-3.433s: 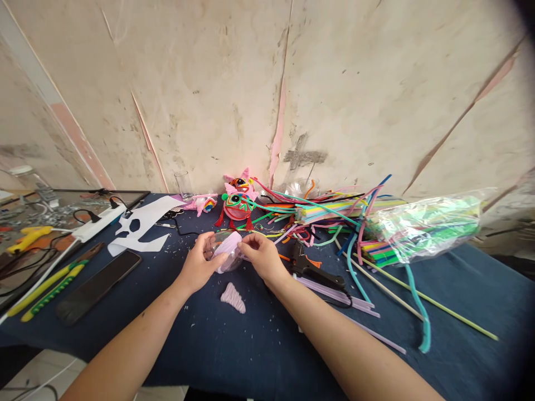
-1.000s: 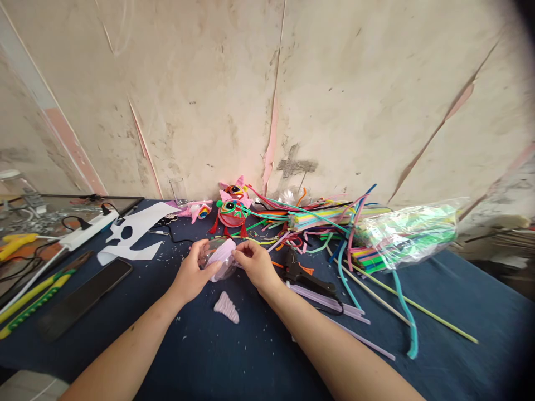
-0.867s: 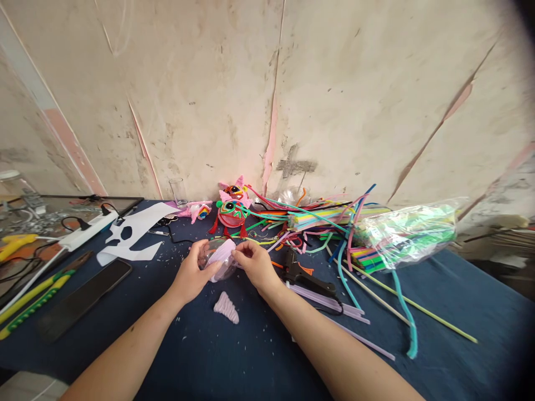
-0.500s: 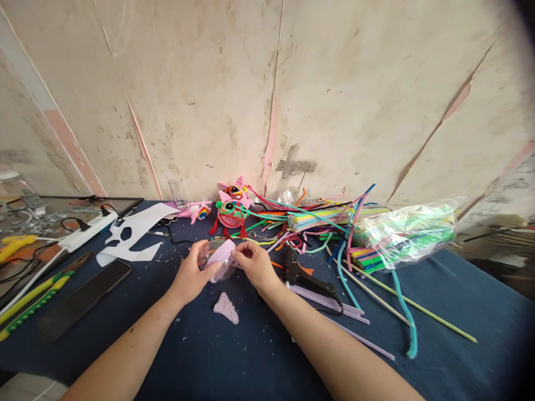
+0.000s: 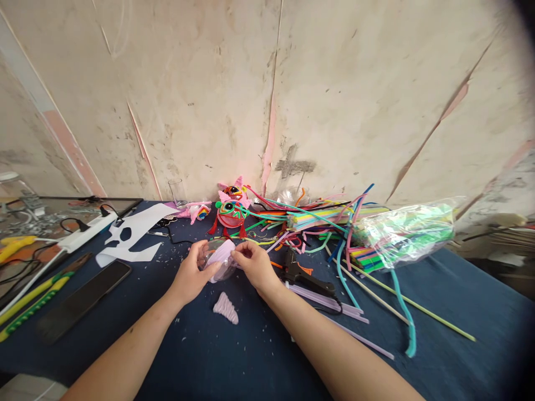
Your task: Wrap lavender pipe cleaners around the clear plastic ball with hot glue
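Observation:
My left hand [image 5: 189, 277] is closed round the left side of a clear plastic ball [image 5: 229, 271], its thumb pressing on the front. A band of lilac pipe cleaners [image 5: 222, 252] lies across the ball's surface. The fingers of my right hand [image 5: 258, 268] are pinched at the right edge of that band; my fingertips hide exactly what is between them. Nearer to me, a lilac triangle of wound pipe cleaner [image 5: 225, 308] rests flat on the dark blue cloth [image 5: 234, 362]. To the right of my right hand lies a black glue gun [image 5: 310, 281].
Behind my hands stand pink pipe-cleaner figures [image 5: 230, 214] with red tassels. Many coloured pipe cleaners [image 5: 317, 218] and a filled plastic bag [image 5: 413, 231] spread rightward. At left are cut white paper [image 5: 144, 228], a phone [image 5: 86, 301], green-yellow-handled pliers [image 5: 39, 295] and a power strip [image 5: 87, 229].
Both hands keep nearly the same hold on the ball and the lilac band. Only a very slight shift of the whole view shows.

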`<state>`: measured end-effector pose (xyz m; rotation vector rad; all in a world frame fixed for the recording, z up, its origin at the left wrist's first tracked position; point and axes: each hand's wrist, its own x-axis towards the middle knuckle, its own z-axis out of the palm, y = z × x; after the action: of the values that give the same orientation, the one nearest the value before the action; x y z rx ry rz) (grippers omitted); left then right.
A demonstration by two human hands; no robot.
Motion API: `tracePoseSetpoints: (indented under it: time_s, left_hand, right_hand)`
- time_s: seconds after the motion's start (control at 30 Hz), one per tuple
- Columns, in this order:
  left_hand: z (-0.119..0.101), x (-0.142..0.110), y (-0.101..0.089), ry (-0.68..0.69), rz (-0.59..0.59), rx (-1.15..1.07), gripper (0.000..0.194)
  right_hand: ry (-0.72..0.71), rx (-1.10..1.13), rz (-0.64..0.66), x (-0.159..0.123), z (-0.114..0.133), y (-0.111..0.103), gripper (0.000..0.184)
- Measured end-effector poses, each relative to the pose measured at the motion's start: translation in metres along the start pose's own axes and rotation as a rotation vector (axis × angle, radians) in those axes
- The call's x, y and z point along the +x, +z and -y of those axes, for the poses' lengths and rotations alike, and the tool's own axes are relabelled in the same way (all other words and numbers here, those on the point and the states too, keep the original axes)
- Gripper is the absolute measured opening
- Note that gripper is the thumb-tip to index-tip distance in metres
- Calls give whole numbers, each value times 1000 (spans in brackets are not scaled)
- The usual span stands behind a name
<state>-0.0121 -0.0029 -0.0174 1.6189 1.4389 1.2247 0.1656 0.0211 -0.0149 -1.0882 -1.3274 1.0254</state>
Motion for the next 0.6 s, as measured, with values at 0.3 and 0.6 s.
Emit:
tracePoseSetpoints:
  time_s: [0.3, 0.6]
  left_hand:
    - [1, 0, 0, -6, 12, -3, 64]
    - [-2, -1, 0, -7, 1, 3, 64]
  right_hand:
    - [4, 14, 3, 1, -1, 1, 15]
    - [6, 12, 10, 1, -1, 0, 14]
